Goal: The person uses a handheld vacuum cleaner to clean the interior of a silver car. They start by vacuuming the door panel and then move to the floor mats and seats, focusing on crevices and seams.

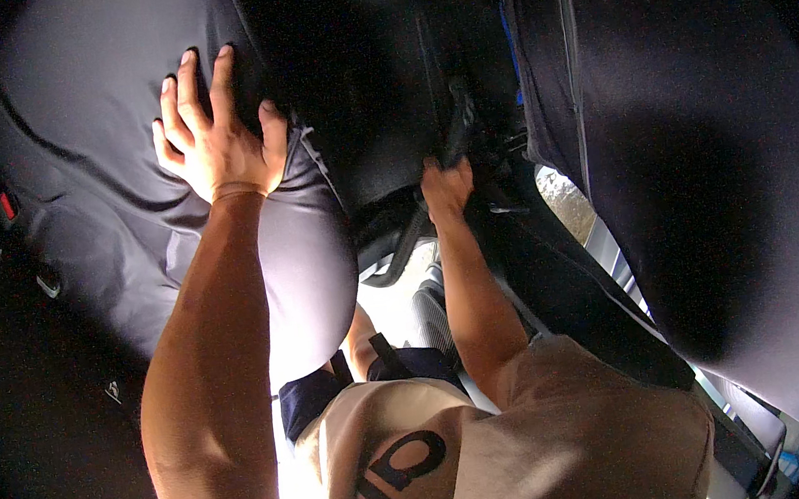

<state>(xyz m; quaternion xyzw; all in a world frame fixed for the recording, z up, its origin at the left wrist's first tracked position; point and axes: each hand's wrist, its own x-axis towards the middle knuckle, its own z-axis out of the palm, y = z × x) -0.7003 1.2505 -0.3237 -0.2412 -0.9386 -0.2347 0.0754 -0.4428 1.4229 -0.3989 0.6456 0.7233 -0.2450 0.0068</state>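
My left hand (220, 140) lies flat with its fingers spread on a grey fabric-covered car seat (305, 259), near the seat's inner edge. The cloth is creased around it. To the right, my right hand (448, 186) is closed around a black tube-like thing (459, 122) in the dark gap between this seat and another covered seat. The tube seems to run on below the hand to a dark curved part (391, 272). Deep shadow hides the far end of the tube and most of my right fingers.
Another seat with a grey cover (686, 58) stands at the right. A red seat-belt buckle button (7, 206) and a metal belt tongue (48, 286) show at the left. Bright ground shows through the opening near my legs, with a dark sill (561, 262) beside it.
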